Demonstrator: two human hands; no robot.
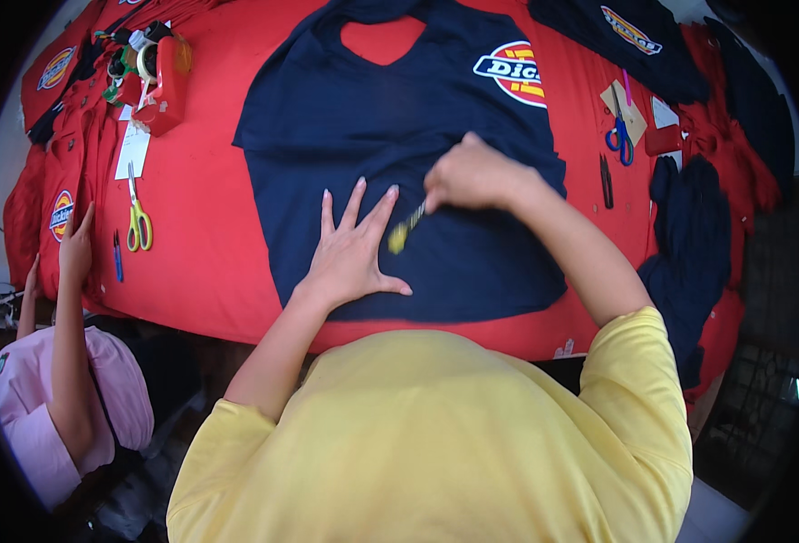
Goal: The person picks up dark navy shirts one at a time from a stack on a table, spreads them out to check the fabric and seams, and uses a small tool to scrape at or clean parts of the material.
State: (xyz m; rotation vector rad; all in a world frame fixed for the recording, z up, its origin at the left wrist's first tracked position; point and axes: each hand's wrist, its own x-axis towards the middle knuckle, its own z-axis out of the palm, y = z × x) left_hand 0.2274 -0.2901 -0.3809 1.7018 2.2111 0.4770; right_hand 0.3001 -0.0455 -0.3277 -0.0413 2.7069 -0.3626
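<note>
A navy garment (354, 100) with a rounded neck opening and a printed badge lies spread over the red cloth. My left hand (349, 246) rests flat on it, fingers spread. My right hand (476, 174) is closed around a slim tool (401, 233) with a dark shaft and a yellow end. The tool slants down toward my left hand, just beside its fingers. Motion smears it, so its exact kind does not show, nor whether its tip touches the fabric.
Yellow-handled scissors (139, 226), a small blue tool (118, 258) and a red tape dispenser (166, 90) are at left, near a co-worker's hand (75, 249). Blue-handled scissors (619, 143) and dark tweezers-like snips (606, 181) lie at right, near folded navy garments (689, 244).
</note>
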